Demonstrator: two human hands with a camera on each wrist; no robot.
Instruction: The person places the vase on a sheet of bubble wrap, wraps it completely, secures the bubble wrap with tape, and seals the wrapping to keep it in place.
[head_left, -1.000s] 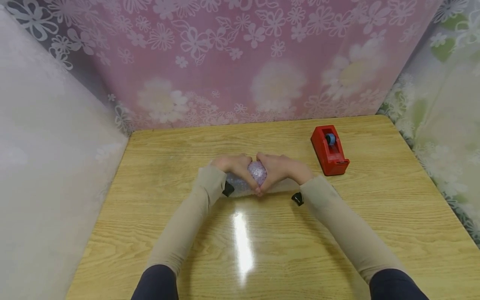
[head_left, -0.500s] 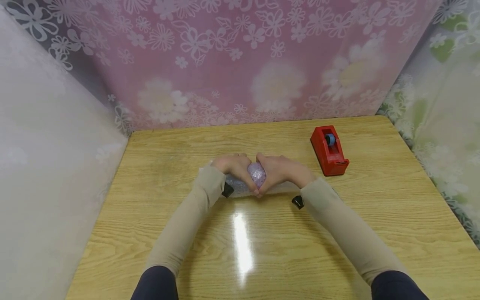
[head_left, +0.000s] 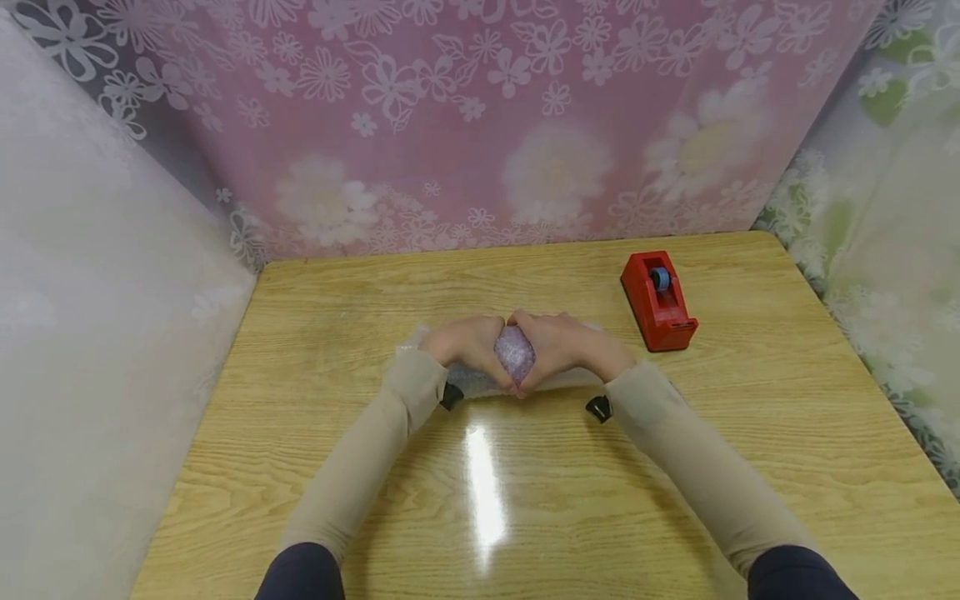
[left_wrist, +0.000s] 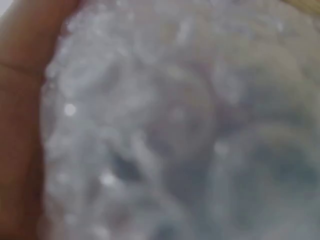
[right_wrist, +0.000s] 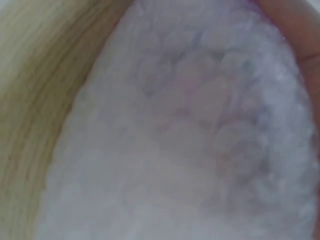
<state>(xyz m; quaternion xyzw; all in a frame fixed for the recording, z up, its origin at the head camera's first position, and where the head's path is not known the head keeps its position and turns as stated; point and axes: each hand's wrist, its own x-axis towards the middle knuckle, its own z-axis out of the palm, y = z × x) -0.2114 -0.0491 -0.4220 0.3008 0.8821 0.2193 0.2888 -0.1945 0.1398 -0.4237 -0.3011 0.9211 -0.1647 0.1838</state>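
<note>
Two hands encircle one bubble-wrapped bundle, which lies crosswise on the wood-grain table, around its middle and beyond the centre glare. Your left hand and right hand curve over it from either side, thumbs meeting at the near side and fingers nearly meeting at the far side; a purplish patch shows in the gap, and clear wrap extends beneath both palms. Note the wrist views: bubbles press close to each hand, too blurred to identify the contents. Judged by its covering, the bundle should prove light, soft and springy outside, with slick film; treat whatever is within as fragile. Hold it about the middle with broad, even pressure, rather than pinching single bubbles. A red tape dispenser stands apart, beyond your right hand.
</note>
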